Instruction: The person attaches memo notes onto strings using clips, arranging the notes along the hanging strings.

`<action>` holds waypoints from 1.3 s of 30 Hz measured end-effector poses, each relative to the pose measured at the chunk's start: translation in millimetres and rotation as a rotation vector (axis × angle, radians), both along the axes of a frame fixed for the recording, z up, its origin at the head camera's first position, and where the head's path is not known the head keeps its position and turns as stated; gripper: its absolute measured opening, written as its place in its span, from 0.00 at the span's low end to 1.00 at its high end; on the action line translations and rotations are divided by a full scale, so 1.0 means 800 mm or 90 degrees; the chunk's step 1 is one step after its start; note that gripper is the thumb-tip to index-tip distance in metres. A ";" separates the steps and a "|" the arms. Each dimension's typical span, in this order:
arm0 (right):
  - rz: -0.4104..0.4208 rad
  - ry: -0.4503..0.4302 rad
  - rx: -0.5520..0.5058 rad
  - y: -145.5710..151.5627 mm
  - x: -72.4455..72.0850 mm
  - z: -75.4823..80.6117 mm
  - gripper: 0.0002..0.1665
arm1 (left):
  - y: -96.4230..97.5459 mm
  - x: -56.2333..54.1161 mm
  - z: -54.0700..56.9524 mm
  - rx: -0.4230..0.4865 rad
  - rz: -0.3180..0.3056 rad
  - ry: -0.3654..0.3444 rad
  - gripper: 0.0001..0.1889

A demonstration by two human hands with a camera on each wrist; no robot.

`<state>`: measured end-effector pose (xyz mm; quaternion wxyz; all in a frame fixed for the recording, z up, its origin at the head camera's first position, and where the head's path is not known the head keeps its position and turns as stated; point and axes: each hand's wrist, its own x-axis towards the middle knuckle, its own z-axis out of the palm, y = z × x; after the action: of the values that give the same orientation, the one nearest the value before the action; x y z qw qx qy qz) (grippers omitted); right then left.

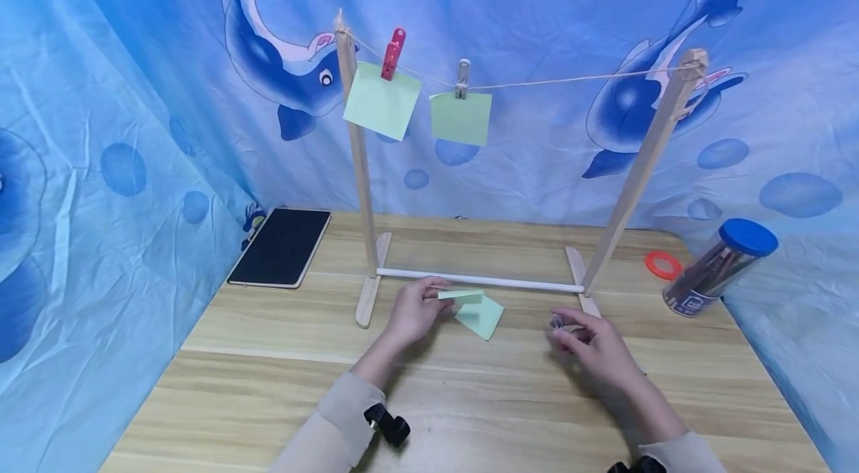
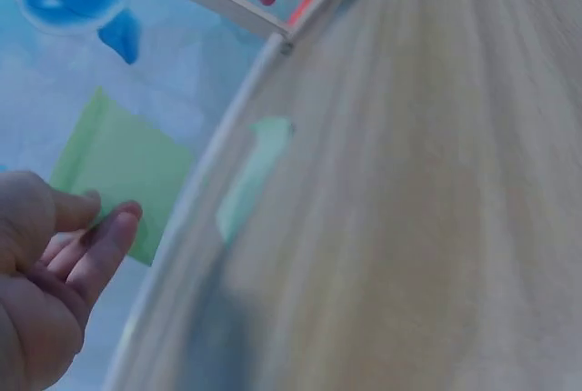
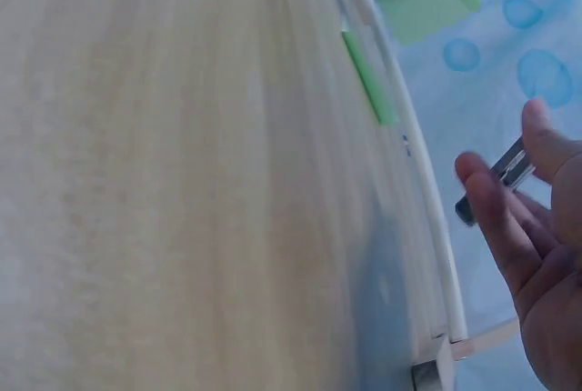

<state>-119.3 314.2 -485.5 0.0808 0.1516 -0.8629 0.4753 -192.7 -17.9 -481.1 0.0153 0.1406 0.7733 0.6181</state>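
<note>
My left hand [image 1: 416, 310] pinches a green sticky note [image 2: 136, 168] by its edge, raised above the table. Beneath it, a second green sticky note [image 1: 485, 320] lies on the wood. Off to the right, my right hand [image 1: 597, 345] holds a grey clothespin [image 3: 511, 171] between thumb and fingers. Two more notes hang on the string of a wooden frame: the left note [image 1: 382, 101] under a red clothespin [image 1: 393, 55], the other note [image 1: 460, 120] under a clear grey clothespin [image 1: 461, 79].
The frame's left post [image 1: 362, 182] and right post [image 1: 640, 167] stand on wooden feet, joined by a white rod [image 1: 479, 280] low behind my hands. A black tablet [image 1: 280, 248] lies at the back left. At the right are a red ring [image 1: 663, 265] and a blue-lidded tube [image 1: 718, 268].
</note>
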 end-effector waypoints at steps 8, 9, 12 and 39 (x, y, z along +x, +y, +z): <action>0.013 0.110 -0.098 0.001 -0.006 0.038 0.20 | 0.011 0.007 0.060 0.134 -0.028 -0.042 0.08; 0.024 0.100 -0.138 0.003 -0.009 0.043 0.20 | 0.012 0.007 0.068 0.150 -0.023 -0.041 0.08; 0.057 0.078 -0.252 0.004 -0.012 0.067 0.20 | 0.017 0.006 0.086 0.202 -0.014 -0.035 0.11; 0.104 0.248 -0.188 -0.028 -0.041 0.269 0.16 | 0.054 0.004 0.179 0.259 -0.038 0.128 0.10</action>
<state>-151.8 292.2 -270.5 0.2283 0.2962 -0.7372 0.5628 -189.6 24.9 -338.0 -0.0724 0.2243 0.6256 0.7437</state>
